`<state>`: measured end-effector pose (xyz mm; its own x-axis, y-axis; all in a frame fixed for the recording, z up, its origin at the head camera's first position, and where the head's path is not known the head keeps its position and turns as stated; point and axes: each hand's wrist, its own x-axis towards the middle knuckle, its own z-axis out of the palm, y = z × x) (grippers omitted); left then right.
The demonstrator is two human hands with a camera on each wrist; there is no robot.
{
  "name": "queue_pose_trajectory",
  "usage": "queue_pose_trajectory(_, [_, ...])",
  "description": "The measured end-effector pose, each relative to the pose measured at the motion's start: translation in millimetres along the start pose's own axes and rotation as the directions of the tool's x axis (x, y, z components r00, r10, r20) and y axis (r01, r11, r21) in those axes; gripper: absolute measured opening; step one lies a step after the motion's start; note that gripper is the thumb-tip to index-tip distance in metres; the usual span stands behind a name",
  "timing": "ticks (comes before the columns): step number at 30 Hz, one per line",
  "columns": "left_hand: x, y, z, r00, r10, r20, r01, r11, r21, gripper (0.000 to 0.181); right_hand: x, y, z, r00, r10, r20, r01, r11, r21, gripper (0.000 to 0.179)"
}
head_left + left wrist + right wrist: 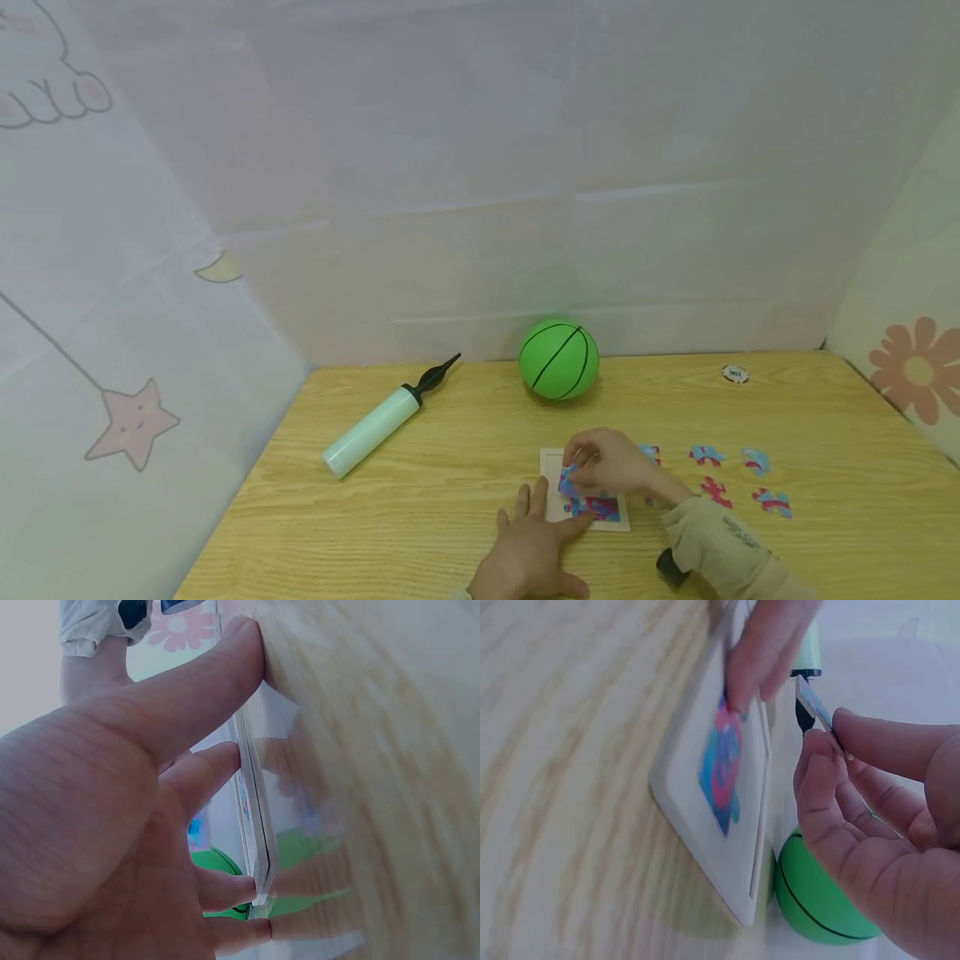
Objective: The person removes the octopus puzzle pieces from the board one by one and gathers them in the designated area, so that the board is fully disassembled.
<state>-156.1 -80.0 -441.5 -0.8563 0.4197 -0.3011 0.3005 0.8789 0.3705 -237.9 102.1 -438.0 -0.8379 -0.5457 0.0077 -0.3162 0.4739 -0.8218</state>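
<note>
My right hand [611,461] pinches a blue and pink jigsaw piece [815,705] between thumb and fingers, tilted and held above the white puzzle board [681,776]. On the board, joined pieces [721,769] in blue, pink and purple lie in the part nearest me. My left hand [528,546] has its fingers spread at the board's left and near edges. In the left wrist view, fingertips [232,754] touch the board's side, and the thumb stretches along it. The right hand hides part of the board's far side in the head view.
Several loose jigsaw pieces [707,454] lie on the wooden table [405,517] right of the board. Behind the board sits a green ball [558,360]. A pale green hand pump [375,432] lies at the left, and a round chip [736,374] is at the back right.
</note>
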Motion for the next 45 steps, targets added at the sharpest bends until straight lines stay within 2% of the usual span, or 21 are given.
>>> queue_pose_trajectory(5, [0.2,1.3,-0.5,1.0,-0.02,0.011,0.02,1.0,-0.02,0.081,-10.8,0,-13,1.0,0.023,-0.008,-0.022,0.99,0.143,0.011])
queue_pose_trajectory(8, [-0.2,1.6,-1.0,1.0,-0.024,0.01,0.024,0.999,-0.033,0.081,-17.6,1,-20,1.0,0.027,-0.011,-0.024,0.981,0.195,0.012])
queue_pose_trajectory(15, [-2.4,2.6,-1.8,1.0,-0.018,-0.005,0.018,0.999,-0.051,0.08,-36.8,7,-34,0.999,0.002,-0.035,0.003,0.987,0.158,0.014])
queue_pose_trajectory(23, [-1.3,0.4,1.2,1.0,-0.02,-0.009,0.02,0.998,-0.066,0.08,-54.9,19,-45,0.999,0.005,-0.035,0.001,0.988,0.153,0.013])
queue_pose_trajectory(27, [-1.4,0.9,2.4,1.0,-0.006,-0.03,0.004,0.999,-0.054,0.08,-64.1,27,-49,1.0,-0.025,-0.011,0.027,0.988,0.151,0.014])
queue_pose_trajectory(30, [-0.9,1.1,2.2,1.0,-0.009,-0.025,0.008,0.998,-0.055,0.079,-72.3,33,-51,0.999,-0.036,0.019,0.033,0.99,0.134,0.016])
queue_pose_trajectory(34, [0.3,0.3,1.7,1.0,-0.018,-0.005,0.018,0.998,-0.059,0.078,-83.9,38,-52,0.998,-0.048,0.046,0.042,0.993,0.109,0.016])
queue_pose_trajectory(41, [2.7,-1.5,3.3,1.0,-0.016,-0.001,0.016,0.998,-0.063,0.078,-100.0,42,-49,0.996,-0.053,0.072,0.042,0.99,0.137,0.016])
queue_pose_trajectory(45, [3.1,-1.5,3.2,1.0,-0.013,-0.002,0.013,0.998,-0.056,0.079,-104.7,49,-45,0.993,-0.079,0.082,0.072,0.994,0.085,0.012])
